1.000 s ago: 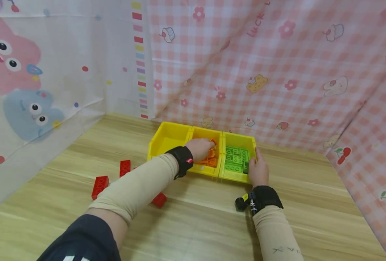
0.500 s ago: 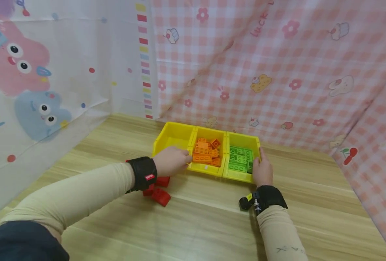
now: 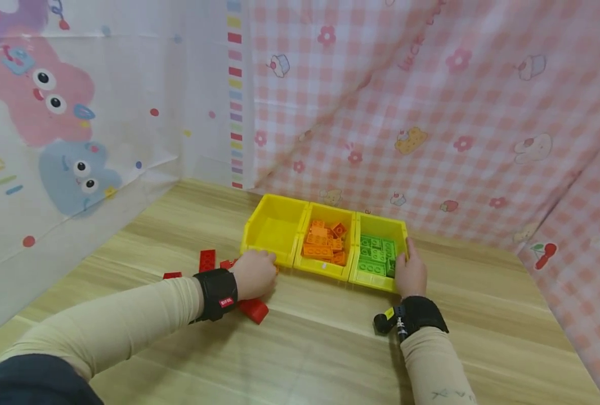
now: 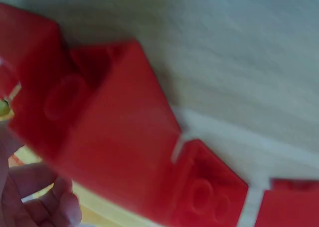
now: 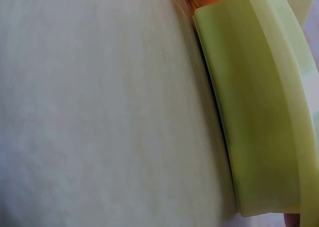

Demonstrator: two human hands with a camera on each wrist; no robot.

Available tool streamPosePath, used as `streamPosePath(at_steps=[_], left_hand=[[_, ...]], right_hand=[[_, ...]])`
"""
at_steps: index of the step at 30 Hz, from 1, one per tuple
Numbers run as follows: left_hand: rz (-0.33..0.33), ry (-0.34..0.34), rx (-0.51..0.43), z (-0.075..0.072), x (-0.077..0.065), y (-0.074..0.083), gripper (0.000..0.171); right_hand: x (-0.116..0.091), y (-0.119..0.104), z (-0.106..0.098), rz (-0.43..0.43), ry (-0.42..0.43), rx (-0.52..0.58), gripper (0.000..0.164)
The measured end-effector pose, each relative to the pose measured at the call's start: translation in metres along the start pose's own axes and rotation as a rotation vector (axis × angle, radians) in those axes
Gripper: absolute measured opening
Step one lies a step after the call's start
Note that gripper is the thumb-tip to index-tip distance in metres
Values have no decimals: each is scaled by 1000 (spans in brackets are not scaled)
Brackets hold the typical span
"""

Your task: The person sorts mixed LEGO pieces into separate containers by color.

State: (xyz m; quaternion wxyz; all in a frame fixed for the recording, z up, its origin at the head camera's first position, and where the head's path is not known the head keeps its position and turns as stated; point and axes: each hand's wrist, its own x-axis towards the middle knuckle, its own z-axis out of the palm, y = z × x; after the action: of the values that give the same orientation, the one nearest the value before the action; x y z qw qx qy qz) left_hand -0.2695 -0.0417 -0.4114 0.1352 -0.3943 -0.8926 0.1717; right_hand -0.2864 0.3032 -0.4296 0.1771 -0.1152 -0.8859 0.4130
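In the head view my left hand (image 3: 253,274) is low in front of the leftmost yellow bin, over loose red toy bricks (image 3: 253,310). Its fingers bend in the left wrist view, beside large red bricks (image 4: 122,137) near the camera; I cannot tell whether they hold anything. My right hand (image 3: 411,274) grips the right side wall of the rightmost yellow bin (image 3: 373,281), thumb at the rim and fingers along the outside. That bin holds green bricks (image 3: 374,256). The right wrist view shows mostly the bin's wall (image 5: 254,112), with the hand nearly out of sight.
Joined to the rightmost bin are a middle yellow bin (image 3: 325,270) with orange bricks (image 3: 322,242) and a left yellow bin (image 3: 277,225) with none visible. More red bricks (image 3: 207,260) lie on the wooden table (image 3: 320,349). Printed cloth (image 3: 381,112) hangs behind.
My left hand has left the middle bin, moving left and down to the red bricks. My right hand keeps its grip on the bin. The head view has shifted slightly.
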Motion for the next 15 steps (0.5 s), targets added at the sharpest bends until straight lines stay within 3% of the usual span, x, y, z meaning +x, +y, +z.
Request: streamPosePath(at_steps=[5,15], left_hand=[[-48,40,-72,5,3,7,15],[35,106,-100,6,6,19,4]], right_hand=[[-2,-1,0,15,-14,0,50],[1,3,1,26,-7,11,50]])
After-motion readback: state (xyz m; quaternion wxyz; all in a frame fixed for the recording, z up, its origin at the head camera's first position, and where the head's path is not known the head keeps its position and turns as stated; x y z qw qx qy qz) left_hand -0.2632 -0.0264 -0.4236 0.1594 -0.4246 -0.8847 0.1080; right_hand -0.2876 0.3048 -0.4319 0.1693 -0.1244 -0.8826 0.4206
